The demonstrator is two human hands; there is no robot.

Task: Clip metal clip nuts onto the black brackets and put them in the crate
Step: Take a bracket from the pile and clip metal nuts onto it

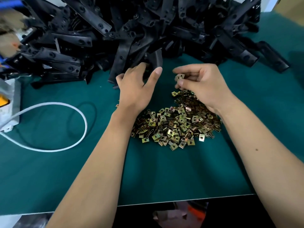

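Note:
A big heap of black brackets [125, 27] fills the back of the green table [164, 170]. In front of it lies a pile of brass-coloured metal clip nuts [174, 127]. My left hand [136, 86] reaches into the front of the bracket heap, its fingers among the brackets and its thumb spread out; whether it grips one is hidden. My right hand [202, 83] hovers over the far end of the nut pile and pinches one clip nut [179, 76] between fingertips and thumb. No crate is in view.
A white cable [65, 106] loops across the left of the table from a white power strip [11, 111] at the left edge. The table's front edge runs along the bottom, with dark space below it. Blurred blue and orange items sit at far left.

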